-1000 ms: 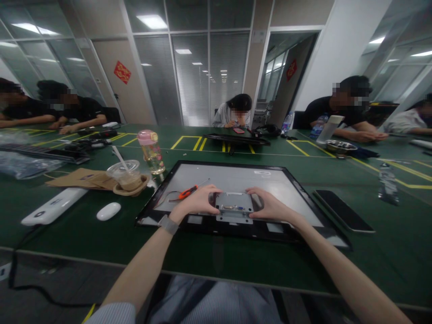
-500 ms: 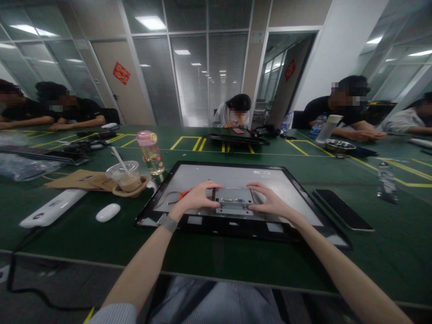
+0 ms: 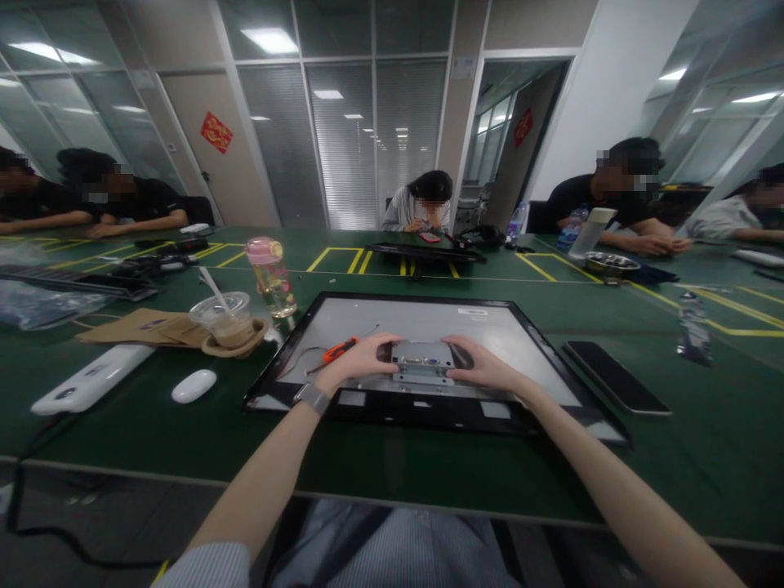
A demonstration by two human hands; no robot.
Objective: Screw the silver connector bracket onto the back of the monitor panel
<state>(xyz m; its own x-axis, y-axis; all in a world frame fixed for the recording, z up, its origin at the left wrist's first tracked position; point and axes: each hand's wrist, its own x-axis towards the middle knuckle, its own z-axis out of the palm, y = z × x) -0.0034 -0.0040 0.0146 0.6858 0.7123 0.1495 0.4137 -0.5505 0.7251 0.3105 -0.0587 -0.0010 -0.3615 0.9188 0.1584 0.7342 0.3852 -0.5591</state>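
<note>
A metal bracket box with video ports (image 3: 422, 359) sits between my two hands, over the near half of a flat display panel (image 3: 404, 318) in a black frame. My left hand (image 3: 364, 359) grips the box's left side, thumb in front and fingers behind. On its right side my right hand (image 3: 481, 363) holds it the same way. Whether the box rests on the panel or hovers just above it, I cannot tell. An orange-handled screwdriver (image 3: 340, 349) lies on the panel beside my left hand, partly hidden by it, with thin wires near it.
Left of the panel are a white mouse (image 3: 194, 385), a white power strip (image 3: 91, 380), an iced drink cup (image 3: 229, 318) and a pink-lidded bottle (image 3: 270, 278). A black phone (image 3: 616, 377) lies to the right. Several people sit across the green table (image 3: 441, 474).
My left hand has shifted slightly right and the box has tilted a little, still between both hands. More of the orange screwdriver now shows. The whole view has moved slightly.
</note>
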